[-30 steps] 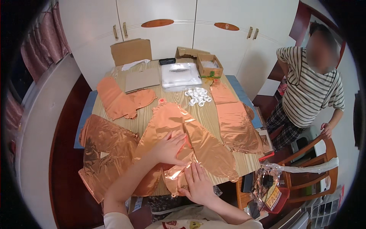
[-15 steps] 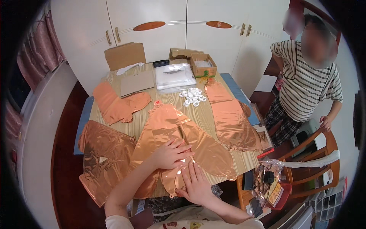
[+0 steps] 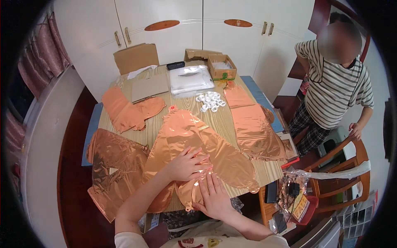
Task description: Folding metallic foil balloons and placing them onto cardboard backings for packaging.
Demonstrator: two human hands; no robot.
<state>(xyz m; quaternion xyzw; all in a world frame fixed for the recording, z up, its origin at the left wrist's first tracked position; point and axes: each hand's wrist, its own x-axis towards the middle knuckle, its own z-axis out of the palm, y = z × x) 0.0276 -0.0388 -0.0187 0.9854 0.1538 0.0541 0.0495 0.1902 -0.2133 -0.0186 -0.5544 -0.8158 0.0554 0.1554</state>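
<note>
A flat, deflated copper-coloured foil balloon (image 3: 182,132) spreads across the middle of the wood-grain table. My left hand (image 3: 190,165) lies palm down on its lower middle, fingers stretched out toward the right. Just below and to the right, my right hand (image 3: 215,200) rests flat on the foil near the table's front edge, fingers pointing up toward the left hand. Both palms cover part of the balloon. Another copper foil balloon (image 3: 120,159) sits to the left and hangs past the table edge.
More flat copper foil pieces lie at the far left (image 3: 124,111) and right (image 3: 252,128). Behind are white ribbon rolls (image 3: 210,101), clear plastic packs (image 3: 190,80), cardboard (image 3: 149,87) and a small box (image 3: 222,68). A person (image 3: 335,87) stands right, hand on a wooden chair (image 3: 337,159).
Both hands stay flat on the middle balloon with hardly any movement. The other person's head has dipped slightly. The whole view has shifted a little.
</note>
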